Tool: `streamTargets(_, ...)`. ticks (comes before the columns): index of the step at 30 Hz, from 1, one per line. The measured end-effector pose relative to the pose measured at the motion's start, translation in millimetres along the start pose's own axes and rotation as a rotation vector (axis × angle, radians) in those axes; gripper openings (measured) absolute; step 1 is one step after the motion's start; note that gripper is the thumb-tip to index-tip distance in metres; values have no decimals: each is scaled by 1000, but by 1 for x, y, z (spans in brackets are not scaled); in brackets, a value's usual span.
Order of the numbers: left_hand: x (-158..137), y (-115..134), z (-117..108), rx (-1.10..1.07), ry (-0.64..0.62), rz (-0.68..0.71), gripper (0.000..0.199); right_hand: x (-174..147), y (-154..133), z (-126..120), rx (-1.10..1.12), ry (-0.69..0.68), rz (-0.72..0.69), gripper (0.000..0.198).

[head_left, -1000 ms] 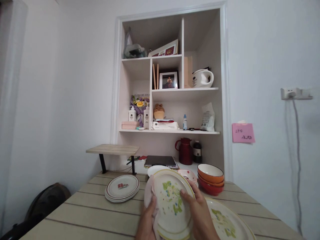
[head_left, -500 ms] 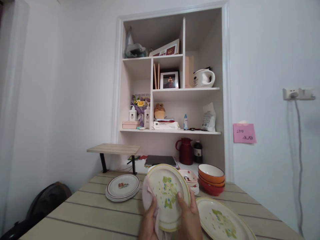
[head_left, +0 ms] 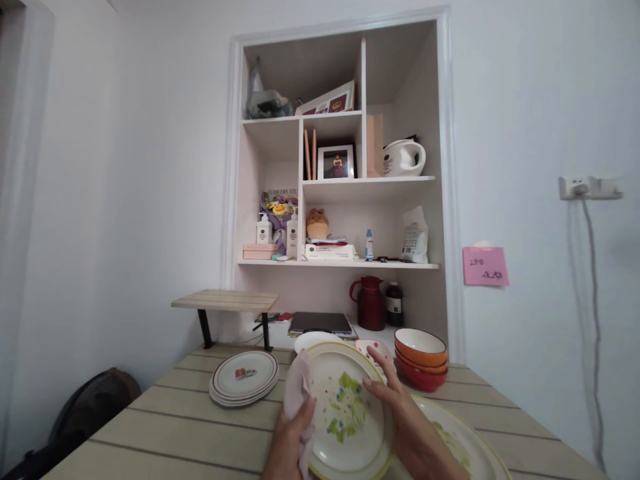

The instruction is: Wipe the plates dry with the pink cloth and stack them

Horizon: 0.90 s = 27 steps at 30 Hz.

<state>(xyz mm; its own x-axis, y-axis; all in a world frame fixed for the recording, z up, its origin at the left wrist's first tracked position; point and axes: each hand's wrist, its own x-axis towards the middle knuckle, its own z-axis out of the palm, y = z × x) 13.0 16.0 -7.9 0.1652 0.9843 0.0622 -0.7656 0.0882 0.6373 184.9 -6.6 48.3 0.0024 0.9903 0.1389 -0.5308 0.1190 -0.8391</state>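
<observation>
A round cream plate [head_left: 345,437] with a yellow-green rim and a green leaf pattern is held tilted up, facing me. My left hand [head_left: 293,433] is closed on its left edge, with a pale pink cloth [head_left: 296,388] between hand and rim. At the right edge is my right hand [head_left: 407,417], its thumb on the plate's face and a finger stretched out past the rim; its grip looks loose. A larger plate [head_left: 483,443] of similar pattern lies on the table, partly behind my right forearm.
Stacked white plates [head_left: 243,377] lie on the left, near a small raised wooden shelf [head_left: 225,299]. Behind the held plate are a white dish [head_left: 317,342], pink-patterned bowls [head_left: 369,347] and stacked orange and red bowls [head_left: 421,360]. A red jug [head_left: 371,305] stands farther back.
The held plate has moved slightly down and right, showing the white dish behind it. My right hand has shifted right and loosened, its fingers now more spread.
</observation>
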Motion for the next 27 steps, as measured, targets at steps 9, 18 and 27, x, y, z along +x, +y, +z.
streamTargets(9,4,-1,-8,102,-70,-5,75,-1,-1,-11,-94,-120,104,77)
streamTargets(18,5,1,-5,83,-23,9,66,8,16,-7,-39,-48,25,70)
streamTargets(27,25,-31,-12,-181,-13,-144,65,18,40,6,118,193,-137,88)
